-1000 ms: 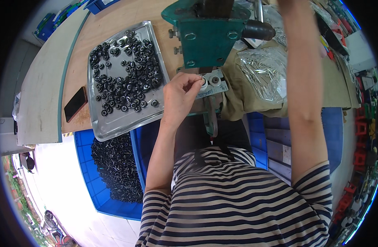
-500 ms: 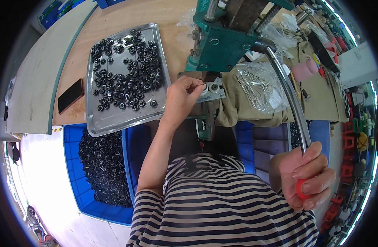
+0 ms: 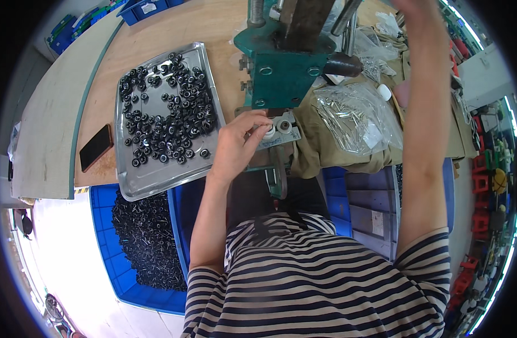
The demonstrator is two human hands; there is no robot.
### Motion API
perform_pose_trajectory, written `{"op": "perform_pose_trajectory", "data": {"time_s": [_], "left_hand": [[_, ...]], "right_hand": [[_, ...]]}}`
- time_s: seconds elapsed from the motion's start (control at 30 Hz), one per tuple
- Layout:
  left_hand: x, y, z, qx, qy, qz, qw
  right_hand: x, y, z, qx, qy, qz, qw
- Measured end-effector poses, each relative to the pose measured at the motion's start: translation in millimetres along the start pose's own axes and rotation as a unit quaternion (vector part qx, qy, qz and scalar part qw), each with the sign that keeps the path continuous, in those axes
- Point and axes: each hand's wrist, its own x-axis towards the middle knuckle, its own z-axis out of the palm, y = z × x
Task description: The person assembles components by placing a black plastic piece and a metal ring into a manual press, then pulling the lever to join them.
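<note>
My left hand [image 3: 234, 145] is at the base of a green hand press [image 3: 284, 76]. Its thumb and forefinger are pinched together over a white round seat [image 3: 269, 133] on the small metal plate; whatever lies between the fingertips is hidden. Beside it on that plate is a second white round seat [image 3: 284, 126] with a dark centre. My right forearm [image 3: 427, 124] stretches up along the right side, and my right hand [image 3: 414, 7] is cut off by the upper edge, its fingers out of sight. The press's steel lever [image 3: 351, 34] now points upward from its dark hub.
Left of the press, a metal tray [image 3: 148, 183] bears many small black wheels. A phone [image 3: 96, 147] lies beside it. Blue bins [image 3: 109, 236] with dark small parts stand below the table edge. To the right, a clear bag [image 3: 360, 121] of metal pins rests on brown cloth.
My right hand has swung from the lower right, where it gripped the lever's red-ended handle, up to the top edge. The lever has turned upward. My left hand stays pinched at the plate.
</note>
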Motion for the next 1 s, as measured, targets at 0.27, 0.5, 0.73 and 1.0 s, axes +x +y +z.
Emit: {"op": "perform_pose_trajectory", "data": {"time_s": [0.27,0.5,0.73,1.0], "left_hand": [[-31.7,29.4,-18.3,-0.247,0.081,-0.108,0.959],[-52.7,33.0,-27.5,-0.155,0.163,-0.088,0.970],[-164.4,32.0,-173.2,0.222,0.372,-0.263,0.862],[-140.9,11.7,-134.9,0.317,0.263,-0.185,0.893]], "right_hand": [[-239.0,43.0,64.8,-0.373,-0.055,0.387,0.842],[-278.7,15.3,70.1,-0.440,-0.121,0.436,0.776],[-277.3,44.1,78.2,-0.369,-0.080,0.528,0.760],[-273.2,69.5,93.4,-0.390,0.001,0.444,0.807]]}}
